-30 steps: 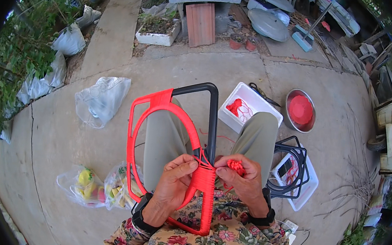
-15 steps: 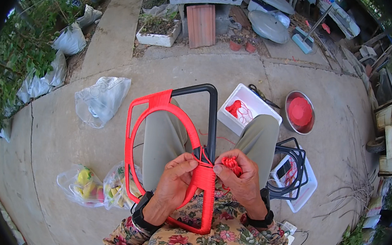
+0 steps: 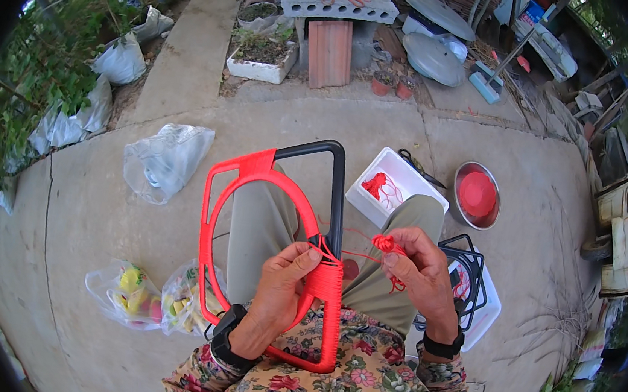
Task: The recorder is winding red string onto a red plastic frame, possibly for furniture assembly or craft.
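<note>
Head view: left hand (image 3: 284, 284) is clamped round the right bar of a wire frame (image 3: 263, 255), fingers shut on the part already wrapped w/ red cord. Frame stands upright over the person's lap, centre of scene; its far-right corner is bare black, the rest wound red. Right hand (image 3: 416, 270), just right of the frame, pinches a small red cord bundle (image 3: 386, 244) btwn thumb & fingertips; a strand runs from it to the bar. Far right: white tray (image 3: 394, 189) w/ more red cord, metal bowl (image 3: 477, 195). Far left: clear plastic bag (image 3: 165, 160).
</note>
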Action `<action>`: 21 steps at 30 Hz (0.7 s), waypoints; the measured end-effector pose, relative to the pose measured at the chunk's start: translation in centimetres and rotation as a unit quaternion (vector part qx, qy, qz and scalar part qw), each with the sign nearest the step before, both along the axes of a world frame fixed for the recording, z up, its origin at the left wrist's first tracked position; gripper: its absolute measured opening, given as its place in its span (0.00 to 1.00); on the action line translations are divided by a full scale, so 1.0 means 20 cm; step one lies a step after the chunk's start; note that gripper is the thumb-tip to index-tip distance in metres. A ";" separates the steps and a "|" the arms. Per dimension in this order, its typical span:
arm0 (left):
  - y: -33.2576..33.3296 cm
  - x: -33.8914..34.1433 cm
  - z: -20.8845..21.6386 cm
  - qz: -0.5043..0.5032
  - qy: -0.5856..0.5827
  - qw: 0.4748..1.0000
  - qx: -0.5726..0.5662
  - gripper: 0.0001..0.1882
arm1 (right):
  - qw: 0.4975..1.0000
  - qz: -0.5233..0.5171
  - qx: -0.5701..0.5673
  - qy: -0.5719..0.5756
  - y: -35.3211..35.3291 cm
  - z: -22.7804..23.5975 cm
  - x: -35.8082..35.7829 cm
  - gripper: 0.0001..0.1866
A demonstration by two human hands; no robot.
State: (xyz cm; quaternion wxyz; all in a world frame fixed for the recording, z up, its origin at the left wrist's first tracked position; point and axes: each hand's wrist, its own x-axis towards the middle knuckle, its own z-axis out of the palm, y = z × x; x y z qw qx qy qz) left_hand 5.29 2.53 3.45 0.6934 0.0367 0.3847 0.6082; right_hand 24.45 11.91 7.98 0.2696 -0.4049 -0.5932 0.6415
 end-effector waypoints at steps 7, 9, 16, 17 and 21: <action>0.02 0.00 0.03 -0.023 -0.017 1.000 -0.010 0.12 | 0.998 0.023 0.054 0.007 0.00 0.05 -0.09 0.13; 0.02 -0.01 0.04 -0.037 -0.006 0.999 -0.006 0.13 | 0.997 0.032 0.066 -0.011 0.01 0.07 -0.09 0.13; 0.02 -0.01 0.03 -0.035 -0.015 0.999 -0.015 0.13 | 0.979 0.050 0.190 -0.048 0.02 0.03 -0.06 0.11; 0.02 -0.01 0.03 -0.037 -0.010 0.999 -0.013 0.13 | 0.979 0.051 0.191 -0.048 0.02 0.04 -0.06 0.11; 0.03 -0.01 0.03 -0.031 -0.008 0.999 -0.019 0.14 | 0.983 0.041 0.172 -0.043 0.01 0.08 -0.12 0.10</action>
